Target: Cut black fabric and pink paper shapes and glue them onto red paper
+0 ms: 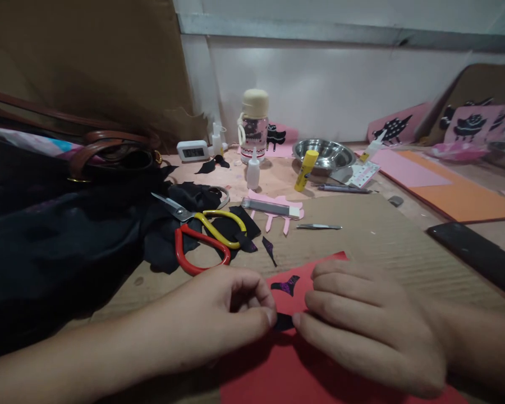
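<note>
A small black fabric piece (283, 322) lies on a red paper sheet (269, 373) in front of me. My left hand (231, 308) is closed, its thumb and curled fingers pinching the piece's left end. From the other side my right hand (370, 320) rests palm down with bent fingers, a fingertip gripping the right end; its underside is hidden. Just above, a dark cutout with purple glitter (287, 286) sits on the red sheet. Red-and-yellow-handled scissors (193, 216) lie open on black fabric scraps (162, 244) beyond my left hand. A thin glittery scrap (270, 250) is nearby.
Behind the cardboard mat (387, 235) stand a glue stick (306, 170), a white squeeze bottle (253, 171), a metal bowl (324, 156) and a lidded bottle (255, 126). Tweezers (318, 226) lie midway. A black phone-like slab (480, 258) is right; a black bag (59, 241) left.
</note>
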The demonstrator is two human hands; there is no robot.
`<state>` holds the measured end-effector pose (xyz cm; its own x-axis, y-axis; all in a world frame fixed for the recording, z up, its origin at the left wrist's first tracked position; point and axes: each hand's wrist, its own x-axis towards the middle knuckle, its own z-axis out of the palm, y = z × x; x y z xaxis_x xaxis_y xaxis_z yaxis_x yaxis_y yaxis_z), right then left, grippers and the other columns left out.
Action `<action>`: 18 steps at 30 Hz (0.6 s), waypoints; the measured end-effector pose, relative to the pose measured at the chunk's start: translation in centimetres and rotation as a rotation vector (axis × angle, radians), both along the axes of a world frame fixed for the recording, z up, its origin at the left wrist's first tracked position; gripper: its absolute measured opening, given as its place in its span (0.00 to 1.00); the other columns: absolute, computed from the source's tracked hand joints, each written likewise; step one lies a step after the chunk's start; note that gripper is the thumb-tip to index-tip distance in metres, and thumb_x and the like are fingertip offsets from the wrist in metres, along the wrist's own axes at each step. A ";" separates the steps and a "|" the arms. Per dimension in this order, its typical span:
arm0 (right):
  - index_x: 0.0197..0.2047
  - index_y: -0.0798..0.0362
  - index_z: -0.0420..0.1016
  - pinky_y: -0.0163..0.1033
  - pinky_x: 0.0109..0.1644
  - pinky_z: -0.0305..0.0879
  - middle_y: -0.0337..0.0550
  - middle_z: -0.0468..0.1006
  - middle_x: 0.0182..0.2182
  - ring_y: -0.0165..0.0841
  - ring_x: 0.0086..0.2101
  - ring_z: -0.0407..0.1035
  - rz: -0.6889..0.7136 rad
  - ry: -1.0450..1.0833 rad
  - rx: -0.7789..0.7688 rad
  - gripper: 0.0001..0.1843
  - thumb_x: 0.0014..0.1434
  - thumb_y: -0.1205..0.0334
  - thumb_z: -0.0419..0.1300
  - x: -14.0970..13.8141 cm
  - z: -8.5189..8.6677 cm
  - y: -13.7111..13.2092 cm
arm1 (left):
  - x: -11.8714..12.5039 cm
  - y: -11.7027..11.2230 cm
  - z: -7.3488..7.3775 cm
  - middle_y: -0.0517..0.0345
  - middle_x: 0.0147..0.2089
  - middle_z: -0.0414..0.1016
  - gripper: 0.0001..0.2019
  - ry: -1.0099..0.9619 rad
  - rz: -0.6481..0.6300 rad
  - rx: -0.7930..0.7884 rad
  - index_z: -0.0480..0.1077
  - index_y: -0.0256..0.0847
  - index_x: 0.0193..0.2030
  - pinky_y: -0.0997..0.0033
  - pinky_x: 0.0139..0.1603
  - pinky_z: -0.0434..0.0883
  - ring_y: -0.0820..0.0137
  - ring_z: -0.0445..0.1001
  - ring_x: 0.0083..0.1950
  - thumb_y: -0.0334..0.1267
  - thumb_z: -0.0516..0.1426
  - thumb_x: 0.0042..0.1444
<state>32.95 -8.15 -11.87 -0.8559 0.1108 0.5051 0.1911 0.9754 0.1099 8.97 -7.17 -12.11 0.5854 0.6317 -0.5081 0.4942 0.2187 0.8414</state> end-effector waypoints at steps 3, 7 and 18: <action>0.42 0.62 0.78 0.47 0.44 0.74 0.49 0.82 0.31 0.37 0.31 0.75 0.000 -0.012 -0.014 0.11 0.66 0.73 0.53 0.0 -0.1 -0.3 | 0.0 -0.1 -0.3 0.64 0.30 0.68 0.08 0.009 -0.021 0.028 0.69 0.41 0.33 0.77 0.29 0.62 0.73 0.64 0.31 0.43 0.56 0.55; 0.42 0.64 0.79 0.46 0.36 0.72 0.50 0.81 0.29 0.38 0.28 0.73 0.027 -0.071 -0.063 0.15 0.67 0.74 0.49 0.2 -0.4 -0.5 | -0.1 -0.2 0.4 0.64 0.31 0.72 0.09 -0.007 -0.002 0.263 0.73 0.42 0.42 0.79 0.29 0.66 0.73 0.69 0.31 0.42 0.56 0.58; 0.42 0.58 0.77 0.41 0.32 0.63 0.42 0.80 0.28 0.33 0.26 0.68 -0.154 -0.175 -0.247 0.23 0.72 0.74 0.41 0.2 -1.2 0.0 | -3.2 -4.0 -5.9 0.65 0.32 0.77 0.13 0.194 -0.253 1.252 0.72 0.49 0.52 0.83 0.30 0.71 0.75 0.75 0.29 0.32 0.50 0.68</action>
